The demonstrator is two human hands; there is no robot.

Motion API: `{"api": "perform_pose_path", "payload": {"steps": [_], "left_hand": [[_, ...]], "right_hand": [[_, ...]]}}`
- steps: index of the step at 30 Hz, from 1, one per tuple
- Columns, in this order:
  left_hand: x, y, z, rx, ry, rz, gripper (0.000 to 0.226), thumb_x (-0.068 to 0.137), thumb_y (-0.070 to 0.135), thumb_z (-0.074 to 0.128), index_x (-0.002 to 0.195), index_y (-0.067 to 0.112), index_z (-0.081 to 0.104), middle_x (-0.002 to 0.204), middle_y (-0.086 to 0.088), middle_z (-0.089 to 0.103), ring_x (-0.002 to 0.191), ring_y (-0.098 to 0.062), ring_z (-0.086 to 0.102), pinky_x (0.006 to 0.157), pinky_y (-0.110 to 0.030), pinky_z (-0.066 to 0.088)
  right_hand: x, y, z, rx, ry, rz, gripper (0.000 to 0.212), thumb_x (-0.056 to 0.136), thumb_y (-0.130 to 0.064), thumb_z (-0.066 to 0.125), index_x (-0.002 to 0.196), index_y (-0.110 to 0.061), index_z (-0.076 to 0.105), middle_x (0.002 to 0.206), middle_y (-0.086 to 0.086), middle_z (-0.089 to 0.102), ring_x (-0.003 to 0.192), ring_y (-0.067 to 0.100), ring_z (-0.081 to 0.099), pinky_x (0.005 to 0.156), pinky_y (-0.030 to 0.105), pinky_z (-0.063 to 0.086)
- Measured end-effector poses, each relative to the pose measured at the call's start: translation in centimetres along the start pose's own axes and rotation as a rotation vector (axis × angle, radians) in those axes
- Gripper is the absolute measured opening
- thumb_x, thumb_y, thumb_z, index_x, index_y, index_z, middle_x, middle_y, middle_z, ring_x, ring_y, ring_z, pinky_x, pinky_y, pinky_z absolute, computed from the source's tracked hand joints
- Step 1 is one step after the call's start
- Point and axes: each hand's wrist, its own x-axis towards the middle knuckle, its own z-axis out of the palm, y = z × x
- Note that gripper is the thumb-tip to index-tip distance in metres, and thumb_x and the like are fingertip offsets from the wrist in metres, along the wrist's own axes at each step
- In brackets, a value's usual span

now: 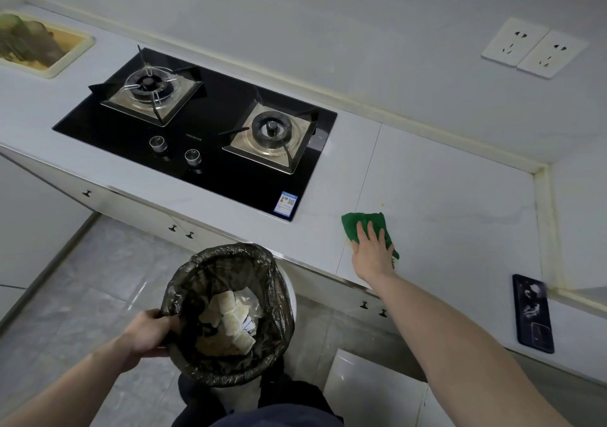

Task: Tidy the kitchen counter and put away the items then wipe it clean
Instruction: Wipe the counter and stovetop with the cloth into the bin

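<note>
green cloth (364, 226), black hob (210, 150), white counter (443, 196)

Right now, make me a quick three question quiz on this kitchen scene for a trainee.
1. True or false: the green cloth lies on the stove.
2. Which hand grips the bin?
A. left
B. right
3. Fill in: the phone lies to the ___ of the cloth.

Key:
1. False; the right hand presses it flat on the counter.
2. A; the left hand holds its rim.
3. Right.

The bench (443, 177) looked smooth and pale like stone, the hob (210, 137) was glossy black glass, the cloth (363, 224) soft green fabric, the bin liner (226, 262) crinkled shiny plastic.
</note>
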Motion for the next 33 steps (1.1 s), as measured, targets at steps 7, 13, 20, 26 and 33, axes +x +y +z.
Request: {"api": "perform_pose_path", "payload": {"steps": [7,13,20,26,33], "left_hand": [[0.3,0.1,-0.6,0.009,-0.012,-0.005,0.015,0.087,0.007,0.069,0.101,0.003,0.073,0.089,-0.016,0.078,0.083,-0.034,0.075,0.064,-0.036,0.062],[0.7,0.4,-1.0,0.022,0.008,-0.016,0.016,0.085,0.006,0.071,0.101,0.002,0.072,0.09,-0.018,0.077,0.084,-0.036,0.074,0.061,-0.035,0.061],[0.8,0.2,-0.9,0.006,0.0,-0.03,0.017,0.085,0.004,0.071,0.102,0.001,0.072,0.089,-0.018,0.078,0.085,-0.037,0.075,0.067,-0.039,0.063],[0.6,0.0,-0.6,-0.009,0.021,-0.034,0.015,0.087,0.007,0.072,0.1,0.001,0.072,0.08,-0.015,0.076,0.072,-0.031,0.072,0.064,-0.039,0.063],[1.1,-1.3,-0.6,-0.042,0.065,-0.049,0.018,0.088,0.016,0.075,0.097,0.001,0.073,0.078,-0.014,0.076,0.064,-0.025,0.07,0.059,-0.036,0.06]], "right_hand": [[-0.6,0.9,-3.0,0.653,0.333,0.192,0.043,0.109,-0.029,0.032,0.148,-0.017,0.045,0.127,0.013,0.066,0.106,0.033,0.064,0.088,0.043,0.055],[1.7,3.4,-9.3,0.912,0.615,0.326,0.041,0.109,-0.028,0.034,0.144,-0.013,0.049,0.134,0.015,0.063,0.12,0.035,0.06,0.102,0.042,0.049],[5.7,5.7,-12.1,0.659,0.679,0.269,0.044,0.109,-0.025,0.033,0.151,-0.016,0.043,0.141,0.009,0.058,0.124,0.032,0.058,0.102,0.042,0.047],[9.3,7.5,-7.9,0.316,0.386,0.155,0.049,0.107,-0.023,0.031,0.156,-0.021,0.033,0.146,0.01,0.051,0.125,0.035,0.052,0.101,0.051,0.048],[9.5,3.2,-3.4,0.131,0.035,0.075,0.053,0.109,-0.029,0.031,0.161,-0.024,0.021,0.169,0.005,0.013,0.155,0.036,0.009,0.119,0.066,0.019]]}}
